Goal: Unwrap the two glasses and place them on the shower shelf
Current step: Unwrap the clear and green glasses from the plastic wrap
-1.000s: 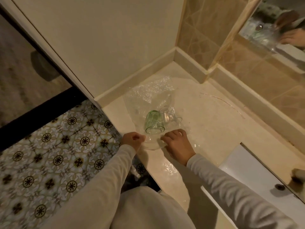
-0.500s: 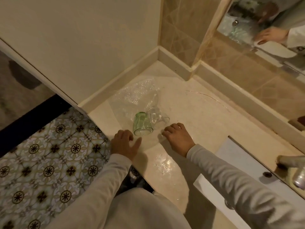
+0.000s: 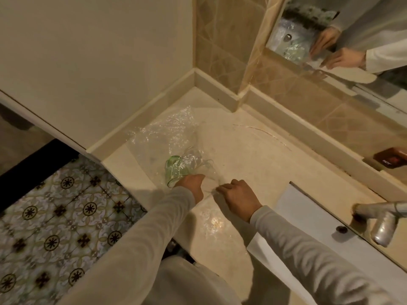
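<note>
A green glass (image 3: 175,170) lies on its side on a sheet of clear bubble wrap (image 3: 163,135) spread over the beige marble counter (image 3: 253,155). A clear glass (image 3: 203,165) lies right beside it, partly under a fold of the wrap. My left hand (image 3: 191,187) is curled at the green glass's mouth, fingers closed on the wrap's near edge. A short way to the right, my right hand (image 3: 239,197) pinches the same edge. No shower shelf is in view.
A white sink basin (image 3: 308,216) with a metal faucet (image 3: 383,223) sits at the right. A mirror (image 3: 374,23) above the tiled backsplash reflects my hands. A red-brown item (image 3: 392,160) rests on the ledge. Patterned floor tiles (image 3: 55,216) lie below the counter's left edge.
Both hands let go of the wrap's near edge, opened flat, then closed on it again. My left hand has moved up against the green glass. The wrap now folds over the glasses.
</note>
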